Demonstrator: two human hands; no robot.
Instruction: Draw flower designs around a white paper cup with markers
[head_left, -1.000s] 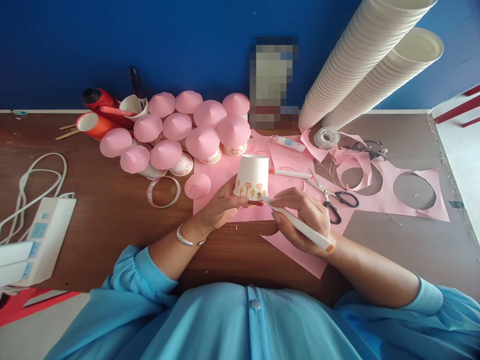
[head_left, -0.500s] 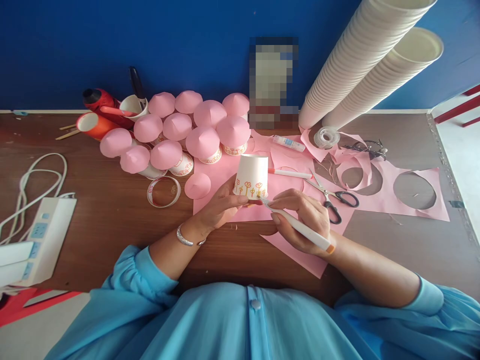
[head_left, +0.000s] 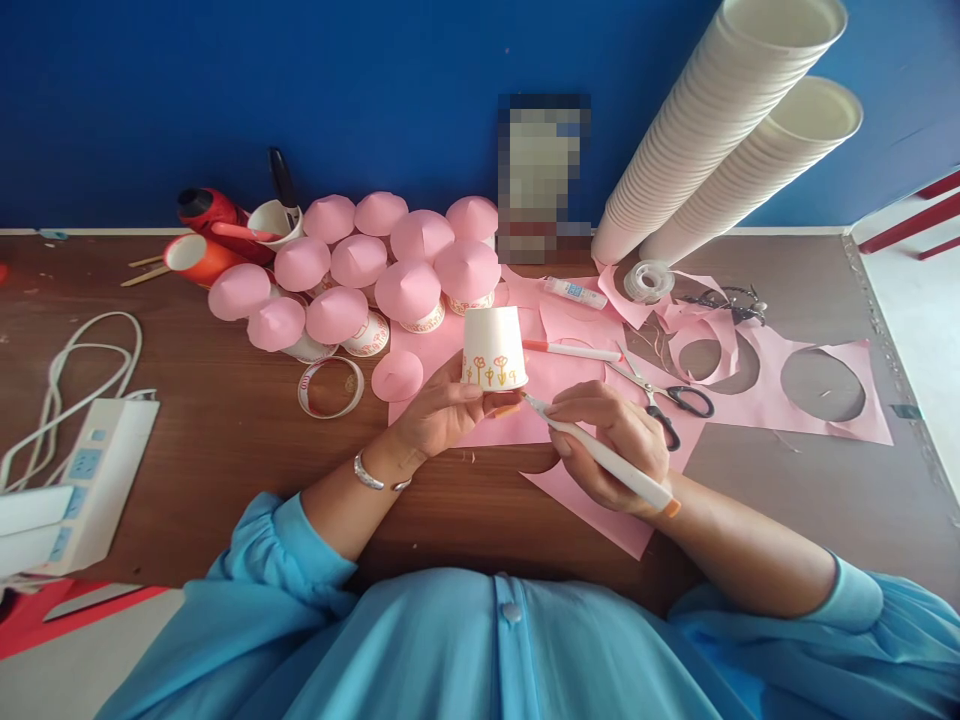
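Observation:
My left hand point(head_left: 442, 408) grips an upside-down white paper cup point(head_left: 492, 340) by its rim. Red flowers with yellow-brown stems run around the cup near that rim. My right hand point(head_left: 611, 440) holds a white marker point(head_left: 615, 465) with an orange end; its tip is close to the lower right edge of the cup, and I cannot tell if it touches. Beneath lies cut pink paper point(head_left: 502, 430). Behind the cup rests a second white marker point(head_left: 574, 351) with a red end. Black-handled scissors point(head_left: 664, 400) lie open beyond my right hand.
Several cups with pink paper cones point(head_left: 409, 292) stand at back left, near a cut cup ring point(head_left: 331, 388) and a loose cone point(head_left: 397, 376). Tall cup stacks point(head_left: 712, 130) lean at back right by a tape roll point(head_left: 649, 281). A power strip point(head_left: 105, 480) sits at left.
The cup has shifted slightly left and turned, so its drawn flowers sit differently. The marker tip is now a little farther from the flowers, by the rim.

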